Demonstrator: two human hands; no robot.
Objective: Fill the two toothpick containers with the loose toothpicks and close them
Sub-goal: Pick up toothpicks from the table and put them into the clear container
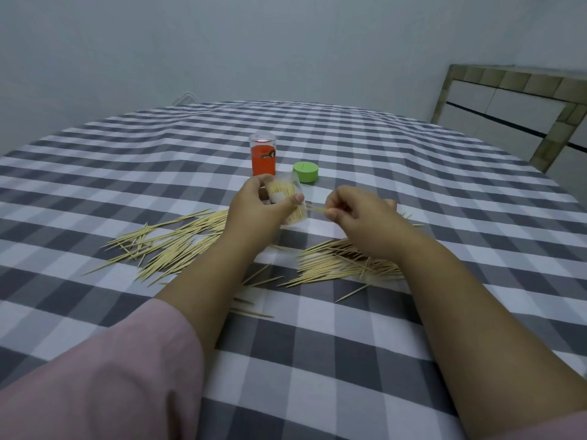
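Note:
My left hand (254, 204) grips a clear toothpick container (287, 198), tilted toward the right and packed with toothpicks. My right hand (359, 214) pinches a few toothpicks (314, 209) whose tips point at the container's open mouth. A second container with an orange label (264, 158) stands upright behind my hands. A green lid (305, 171) lies to its right. Loose toothpicks lie in two heaps on the cloth, one on the left (171, 242) and one on the right (343, 262) under my right wrist.
A grey-and-white checked tablecloth (333, 344) covers the round table. Stray toothpicks (254, 313) lie near my left forearm. A tiled cabinet (508, 115) stands at the back right, beyond the table edge. A plain wall is behind.

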